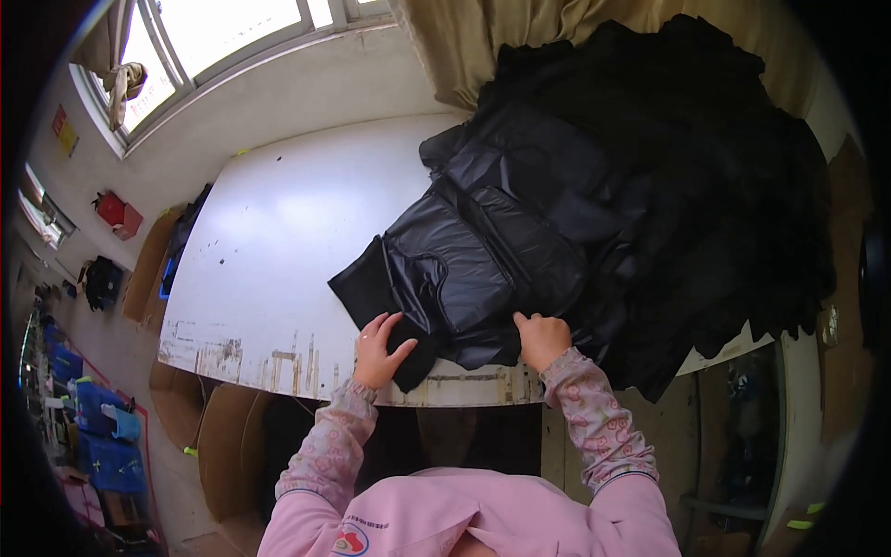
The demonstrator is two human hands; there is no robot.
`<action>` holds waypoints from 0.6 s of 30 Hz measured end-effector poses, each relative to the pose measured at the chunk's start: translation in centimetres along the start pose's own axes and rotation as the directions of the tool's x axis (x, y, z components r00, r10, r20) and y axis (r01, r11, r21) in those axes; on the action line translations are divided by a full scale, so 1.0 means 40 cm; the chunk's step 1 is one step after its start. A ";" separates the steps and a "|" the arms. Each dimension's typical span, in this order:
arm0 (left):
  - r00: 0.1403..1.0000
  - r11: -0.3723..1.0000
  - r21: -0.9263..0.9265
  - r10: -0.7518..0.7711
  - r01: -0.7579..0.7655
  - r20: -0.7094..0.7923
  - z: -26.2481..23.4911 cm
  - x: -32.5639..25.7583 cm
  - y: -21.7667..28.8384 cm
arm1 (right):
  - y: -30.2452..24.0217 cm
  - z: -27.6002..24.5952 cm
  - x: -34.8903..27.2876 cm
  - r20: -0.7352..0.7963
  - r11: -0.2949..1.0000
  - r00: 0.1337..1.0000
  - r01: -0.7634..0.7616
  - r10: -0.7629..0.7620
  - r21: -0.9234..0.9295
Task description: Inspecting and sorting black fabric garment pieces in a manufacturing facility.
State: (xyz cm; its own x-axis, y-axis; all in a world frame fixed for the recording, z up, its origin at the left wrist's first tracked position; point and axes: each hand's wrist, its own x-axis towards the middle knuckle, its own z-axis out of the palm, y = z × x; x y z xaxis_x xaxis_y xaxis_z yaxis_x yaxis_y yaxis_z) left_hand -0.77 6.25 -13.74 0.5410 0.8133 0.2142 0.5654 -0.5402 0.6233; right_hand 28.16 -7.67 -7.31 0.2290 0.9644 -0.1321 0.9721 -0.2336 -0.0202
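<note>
A shiny black quilted garment point(469, 269) lies on the white table, its near edge close to the table's front. My left hand point(377, 353) rests on the matte black flap at the garment's left end, fingers spread and thumb apart. Further right, my right hand point(543, 342) is closed on the garment's near edge, with the forefinger and thumb together pointing left. Creases and a raised seam run across the shiny panel between and beyond my hands. Where the garment ends and the heap of black material beside it begins is hard to make out.
A large heap of black material point(687, 186) covers the right of the white table point(269, 232) and hangs over its edge. Curtains point(445, 56) hang behind, beside a window. Cardboard boxes point(227, 446) stand below the table's left front. Blue bins point(111, 446) line the far left floor.
</note>
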 end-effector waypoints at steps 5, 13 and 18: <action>0.952 0.953 0.297 -0.035 -0.060 0.304 -0.065 -0.034 -0.020 | -0.023 -0.119 -0.085 0.382 0.976 0.908 0.103 -0.171 0.190; 0.922 0.973 0.092 0.168 -0.212 0.348 -0.165 -0.116 -0.161 | -0.256 -0.144 -0.032 -0.175 0.844 0.852 0.518 -0.494 0.140; 0.999 0.979 -0.199 0.032 -0.038 -0.031 -0.205 -0.142 -0.120 | -0.397 0.014 0.120 -0.115 0.844 0.837 0.523 -0.534 -0.116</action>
State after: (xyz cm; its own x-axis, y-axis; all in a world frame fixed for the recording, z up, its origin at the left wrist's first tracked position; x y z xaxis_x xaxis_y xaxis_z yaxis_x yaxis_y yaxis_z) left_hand -11.68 6.01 -11.78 0.5394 0.8017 0.2574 0.4092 -0.5168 0.7520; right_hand 13.81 0.60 -8.16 -0.3219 0.9467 0.0140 0.9465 0.3214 0.0293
